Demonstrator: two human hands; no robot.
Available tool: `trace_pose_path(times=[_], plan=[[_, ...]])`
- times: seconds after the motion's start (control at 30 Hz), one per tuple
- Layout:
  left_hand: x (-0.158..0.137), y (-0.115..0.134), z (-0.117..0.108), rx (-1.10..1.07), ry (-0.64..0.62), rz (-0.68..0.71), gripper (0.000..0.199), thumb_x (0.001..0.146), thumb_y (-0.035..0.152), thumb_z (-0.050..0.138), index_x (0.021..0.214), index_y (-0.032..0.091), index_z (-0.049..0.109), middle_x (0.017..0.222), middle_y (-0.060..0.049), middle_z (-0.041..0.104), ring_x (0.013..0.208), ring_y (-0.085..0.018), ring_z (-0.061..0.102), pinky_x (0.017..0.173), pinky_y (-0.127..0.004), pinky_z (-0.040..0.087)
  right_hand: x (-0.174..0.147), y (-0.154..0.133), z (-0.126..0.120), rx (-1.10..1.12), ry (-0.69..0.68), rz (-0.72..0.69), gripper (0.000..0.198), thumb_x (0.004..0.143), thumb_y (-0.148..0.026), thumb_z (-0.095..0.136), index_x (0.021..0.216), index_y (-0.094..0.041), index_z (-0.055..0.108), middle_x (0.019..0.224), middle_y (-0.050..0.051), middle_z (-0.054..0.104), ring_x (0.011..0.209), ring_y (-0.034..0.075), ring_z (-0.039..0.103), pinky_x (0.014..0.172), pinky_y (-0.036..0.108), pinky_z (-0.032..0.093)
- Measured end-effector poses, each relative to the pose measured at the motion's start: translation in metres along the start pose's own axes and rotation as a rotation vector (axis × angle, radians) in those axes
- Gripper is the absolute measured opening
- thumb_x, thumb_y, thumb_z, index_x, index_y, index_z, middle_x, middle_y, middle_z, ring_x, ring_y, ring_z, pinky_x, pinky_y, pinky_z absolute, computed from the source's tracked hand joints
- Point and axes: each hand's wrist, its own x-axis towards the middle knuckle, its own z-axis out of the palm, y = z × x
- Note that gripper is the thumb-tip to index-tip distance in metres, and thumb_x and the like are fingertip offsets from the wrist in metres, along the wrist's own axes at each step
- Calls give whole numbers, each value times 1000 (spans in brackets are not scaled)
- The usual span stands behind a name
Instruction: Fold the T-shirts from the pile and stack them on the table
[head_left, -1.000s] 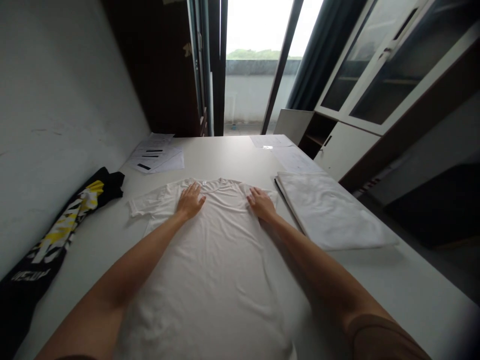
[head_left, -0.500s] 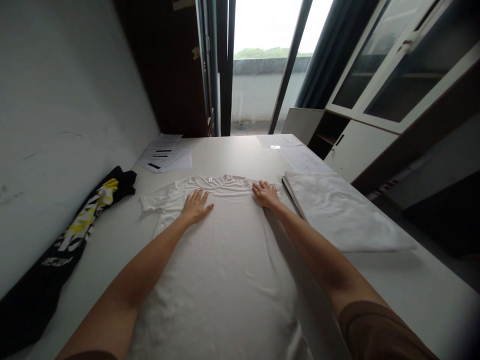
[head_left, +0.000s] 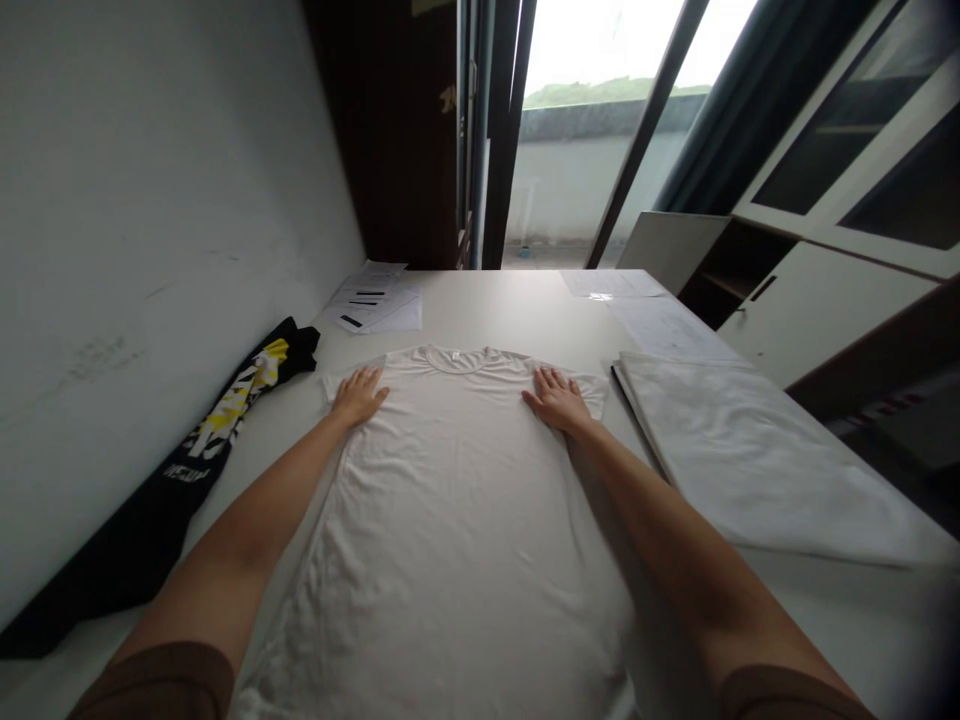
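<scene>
A white short-sleeved T-shirt (head_left: 465,500) lies spread on the white table (head_left: 487,310), its collar toward the far end. My left hand (head_left: 358,398) rests flat on the shirt's left shoulder, by the sleeve, with the fingers stretched out. On the opposite shoulder, my right hand (head_left: 559,400) lies palm down with its fingers spread, next to the right sleeve. Small creases run along the shirt's left side and below the collar. The bottom hem is out of view.
To the left, a black garment with yellow and white print (head_left: 232,400) lies along the wall. A folded white cloth (head_left: 757,450) sits on the right. Paper sheets (head_left: 379,300) lie at the far left corner, and more sheets (head_left: 667,325) at the far right.
My left hand has slid outward across the shirt to its left shoulder and sleeve. My right hand has moved slightly outward onto the right shoulder. The view has turned a little left.
</scene>
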Motion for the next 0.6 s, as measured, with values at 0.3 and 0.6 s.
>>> trace_pose_path(times=[0.3, 0.6], plan=[[13, 0, -7, 26, 37, -84, 76, 101, 66, 23, 162, 21, 32, 170, -15, 22, 157, -34, 21, 123, -59, 19, 0, -1, -2, -11, -15, -2, 78, 102, -65, 21, 165, -20, 24, 172, 9, 16, 159, 28, 10, 126, 55, 12], [37, 14, 11, -10, 11, 37, 72, 104, 58, 19, 164, 20, 25, 172, -10, 17, 158, -28, 16, 125, -53, 18, 0, -10, -11, -19, 61, 25, 71, 101, -58, 33, 158, -15, 36, 166, 17, 32, 151, 33, 28, 122, 55, 21]])
